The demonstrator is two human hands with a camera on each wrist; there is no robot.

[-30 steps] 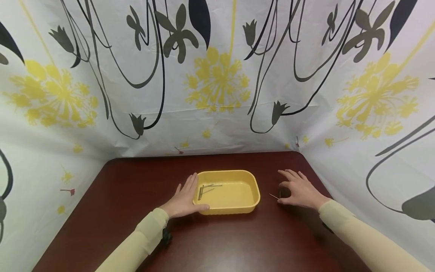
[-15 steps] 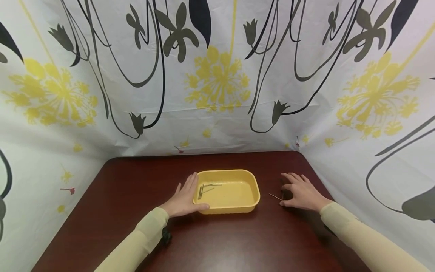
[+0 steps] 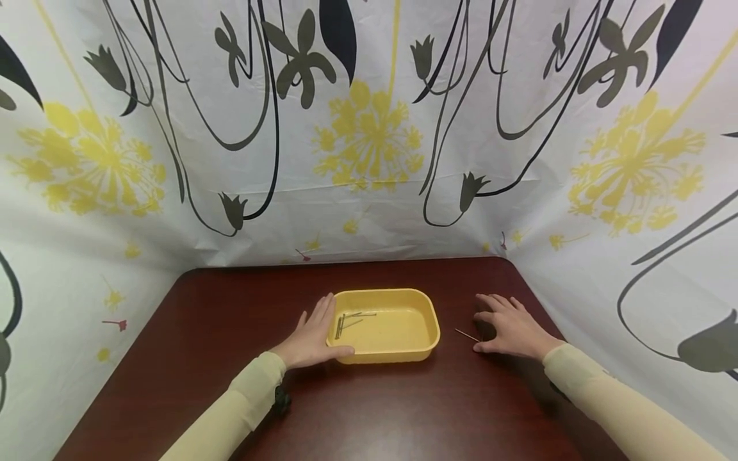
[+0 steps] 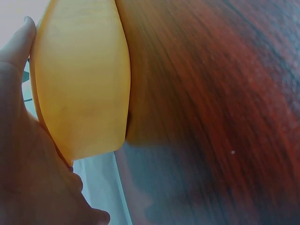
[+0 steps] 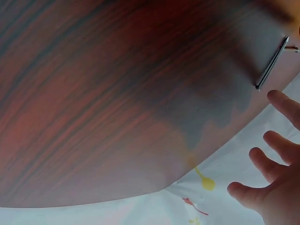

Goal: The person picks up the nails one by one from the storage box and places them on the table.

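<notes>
A yellow plastic tray (image 3: 392, 333) stands on the dark table, with several thin metal nails (image 3: 348, 321) lying at its left end. My left hand (image 3: 308, 338) rests against the tray's left side, fingers straight along the rim and thumb laid over the front edge. In the left wrist view the thumb (image 4: 21, 47) reaches along the rim beside the tray wall (image 4: 82, 79). To the right of the tray, my right hand (image 3: 510, 326) hovers with parted fingers over a nail (image 3: 467, 335). In the right wrist view one nail (image 5: 272, 64) lies near the forefinger's tip, with a second nail (image 5: 291, 48) beside it.
The reddish-brown table (image 3: 380, 416) ends in rounded far corners close behind the tray. A white flowered cloth (image 3: 357, 224) hangs along the back and both sides. A dark strap (image 3: 281, 400) shows under the left sleeve.
My right hand has shifted slightly down and to the right, its thumb now lower beside the nail. The left hand and tray have stayed in place.
</notes>
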